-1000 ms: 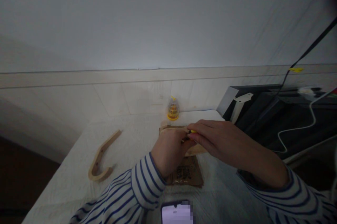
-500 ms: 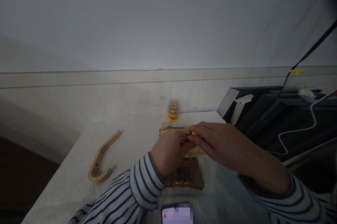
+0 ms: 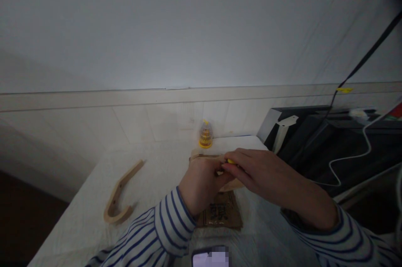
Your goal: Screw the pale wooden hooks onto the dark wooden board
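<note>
Over the middle of the table, my left hand [image 3: 202, 181] is closed round a pale wooden piece [image 3: 234, 185], mostly covered by the fingers. My right hand [image 3: 256, 170] meets it from the right, thumb and fingers pinching a small yellow-handled screwdriver [image 3: 231, 161]. Its tip is hidden between the hands, at the wood. Below them lies a flat brown package [image 3: 220, 212] with dark lettering. A J-shaped wooden hook [image 3: 117, 193] with small holes rests apart on the left.
A clear dome-shaped case with a yellow base [image 3: 205, 136] stands by the wall. A phone [image 3: 210, 257] lies at the near edge. Dark panels [image 3: 348, 145], a white bracket [image 3: 284, 129] and a white cable [image 3: 351, 156] are on the right. A white cloth [image 3: 78, 221] covers the table.
The view has shifted slightly, so the scene sits a little lower. Both hands keep nearly the same grip; the right fingers on the screwdriver have moved only slightly.
</note>
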A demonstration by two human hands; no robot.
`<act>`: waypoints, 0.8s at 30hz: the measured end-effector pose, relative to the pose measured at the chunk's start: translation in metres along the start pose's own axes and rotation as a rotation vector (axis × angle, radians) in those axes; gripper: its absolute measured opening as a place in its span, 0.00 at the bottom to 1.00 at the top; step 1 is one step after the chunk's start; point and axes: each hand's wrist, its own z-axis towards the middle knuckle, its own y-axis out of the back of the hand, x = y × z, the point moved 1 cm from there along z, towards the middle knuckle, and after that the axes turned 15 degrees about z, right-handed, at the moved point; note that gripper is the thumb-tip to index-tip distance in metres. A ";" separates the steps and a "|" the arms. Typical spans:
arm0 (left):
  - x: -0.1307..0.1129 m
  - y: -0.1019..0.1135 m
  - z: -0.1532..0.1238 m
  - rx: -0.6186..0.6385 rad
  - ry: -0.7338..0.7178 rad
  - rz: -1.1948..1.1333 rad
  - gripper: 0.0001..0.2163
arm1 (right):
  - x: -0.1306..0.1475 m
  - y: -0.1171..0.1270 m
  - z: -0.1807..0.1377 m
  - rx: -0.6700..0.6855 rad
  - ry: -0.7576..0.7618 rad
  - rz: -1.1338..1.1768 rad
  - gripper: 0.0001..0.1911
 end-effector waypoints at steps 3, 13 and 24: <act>0.000 0.001 0.000 -0.004 0.005 -0.005 0.06 | 0.000 -0.001 0.001 -0.006 -0.010 0.001 0.12; 0.003 -0.001 0.001 0.015 0.054 0.050 0.08 | -0.003 0.004 -0.006 -0.028 0.079 0.056 0.16; 0.003 0.000 0.001 0.033 0.028 0.033 0.07 | -0.002 0.003 -0.005 0.031 0.036 0.108 0.11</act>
